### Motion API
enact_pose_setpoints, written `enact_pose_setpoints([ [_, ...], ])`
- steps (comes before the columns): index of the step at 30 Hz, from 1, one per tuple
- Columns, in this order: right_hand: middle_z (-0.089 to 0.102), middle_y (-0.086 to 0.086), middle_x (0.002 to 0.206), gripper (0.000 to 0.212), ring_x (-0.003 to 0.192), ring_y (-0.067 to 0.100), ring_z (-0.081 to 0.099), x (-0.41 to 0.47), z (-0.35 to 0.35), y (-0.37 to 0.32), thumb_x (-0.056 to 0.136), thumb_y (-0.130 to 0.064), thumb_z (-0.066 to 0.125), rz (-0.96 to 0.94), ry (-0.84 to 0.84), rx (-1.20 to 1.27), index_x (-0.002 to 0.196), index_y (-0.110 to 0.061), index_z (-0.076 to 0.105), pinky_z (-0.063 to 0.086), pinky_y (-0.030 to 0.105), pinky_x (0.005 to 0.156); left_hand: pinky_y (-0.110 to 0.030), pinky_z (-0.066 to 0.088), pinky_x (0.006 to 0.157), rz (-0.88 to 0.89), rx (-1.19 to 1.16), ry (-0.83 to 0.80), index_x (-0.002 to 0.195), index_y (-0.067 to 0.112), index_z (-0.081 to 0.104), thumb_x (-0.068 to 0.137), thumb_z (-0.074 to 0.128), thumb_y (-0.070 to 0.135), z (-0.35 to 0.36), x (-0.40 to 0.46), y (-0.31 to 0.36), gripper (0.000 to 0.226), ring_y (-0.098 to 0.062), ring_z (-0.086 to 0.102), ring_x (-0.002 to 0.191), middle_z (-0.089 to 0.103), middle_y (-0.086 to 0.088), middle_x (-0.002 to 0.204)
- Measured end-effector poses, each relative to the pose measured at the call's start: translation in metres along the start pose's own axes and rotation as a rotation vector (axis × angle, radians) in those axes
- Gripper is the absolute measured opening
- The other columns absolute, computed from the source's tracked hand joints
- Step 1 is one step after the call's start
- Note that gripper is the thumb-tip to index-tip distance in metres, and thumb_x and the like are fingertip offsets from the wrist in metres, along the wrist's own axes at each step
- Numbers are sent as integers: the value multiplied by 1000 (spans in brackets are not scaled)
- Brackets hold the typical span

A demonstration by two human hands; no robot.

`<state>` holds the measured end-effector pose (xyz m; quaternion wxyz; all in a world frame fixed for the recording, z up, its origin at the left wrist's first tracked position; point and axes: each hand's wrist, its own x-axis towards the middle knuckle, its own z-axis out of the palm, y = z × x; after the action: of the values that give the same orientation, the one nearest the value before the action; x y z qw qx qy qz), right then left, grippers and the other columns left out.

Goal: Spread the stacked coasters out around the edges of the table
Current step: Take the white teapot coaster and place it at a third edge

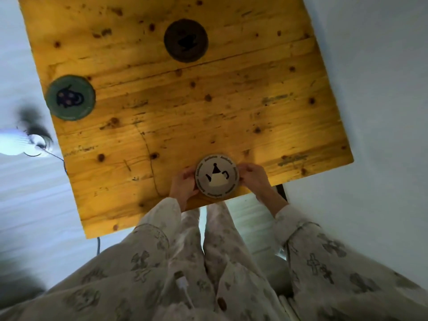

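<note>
Green coaster (pixel 70 97): lying flat at the table's (pixel 162 107) left edge, apparently already placed. Brown coaster (pixel 186 40): sitting toward the far edge, well apart from the green one. Left hand (pixel 183 185): curling around the left rim of the grey coaster (pixel 217 176). Grey coaster, teapot print: resting at the near edge; whether others are stacked beneath it cannot be told. Right hand (pixel 253 176): pinching the right rim with its fingertips. Judged progress: two out, right edge waiting unfilled. Surroundings: blurred white object (pixel 20 142) off the left side, cable (pixel 64 165) hanging by the table; nothing is blocking the tabletop.
</note>
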<state>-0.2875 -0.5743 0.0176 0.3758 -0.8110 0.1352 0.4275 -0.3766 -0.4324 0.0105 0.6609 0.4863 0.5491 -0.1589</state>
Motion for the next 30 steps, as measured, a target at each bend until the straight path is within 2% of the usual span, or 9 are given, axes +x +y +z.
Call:
enact_pose_setpoints([
  [4,65,15,118,32,107,32,59,2,4,-5,92,-17,45,-28,11,-118,117,-7,62,49,46,95,-30,49,67,6,-24,18,79,28,58,91,35,8,1,6,0,33,-23,55,92,57,-4,102],
  [7,62,15,123,31,109,30,58,4,6,-6,91,-11,45,-78,38,-187,118,-6,60,49,38,92,-40,52,82,-8,-23,9,76,30,58,90,37,6,1,10,-2,35,-27,56,99,58,-6,105],
  [9,57,17,127,32,111,32,56,5,7,-6,91,-10,44,-84,34,-222,119,-5,59,48,43,96,-39,51,81,-15,-30,6,75,29,59,89,37,4,1,10,-2,36,-26,56,96,60,-5,99],
  [12,53,15,131,33,113,33,54,4,10,-7,92,-11,42,-71,19,-249,121,-7,56,46,45,99,-39,51,81,-24,-31,2,81,26,60,87,35,1,0,10,-4,35,-27,57,96,61,-3,91],
  [16,61,16,124,33,108,29,58,2,9,-6,92,-8,41,-72,7,-221,121,-5,58,49,37,89,-34,51,75,-17,-69,2,98,17,61,86,36,-2,-2,6,-9,33,-26,58,96,61,-7,100],
  [20,59,14,127,33,112,29,55,3,10,-4,92,-10,41,-58,20,-195,120,-7,59,47,38,94,-29,50,68,-46,-157,18,103,12,59,87,40,-2,-2,5,-11,29,-23,57,91,60,-8,101],
  [24,60,12,125,34,106,25,56,5,10,-2,92,-11,40,-42,37,-153,118,-10,61,46,33,86,-29,49,67,-94,-155,29,115,10,56,87,40,1,-3,6,-11,33,-25,55,99,58,-10,107],
  [27,64,11,120,35,93,18,54,7,11,-3,92,-13,40,-12,45,-133,119,-11,62,47,33,85,-28,49,65,-117,-151,29,114,11,55,87,40,0,-4,7,-10,33,-23,55,94,58,-8,102],
  [30,65,11,118,32,98,23,57,8,11,-4,92,-14,42,-11,57,-134,117,-11,62,48,34,85,-26,47,59,-123,-129,22,113,11,54,86,39,-1,-3,9,-8,33,-18,56,84,59,-4,91],
])
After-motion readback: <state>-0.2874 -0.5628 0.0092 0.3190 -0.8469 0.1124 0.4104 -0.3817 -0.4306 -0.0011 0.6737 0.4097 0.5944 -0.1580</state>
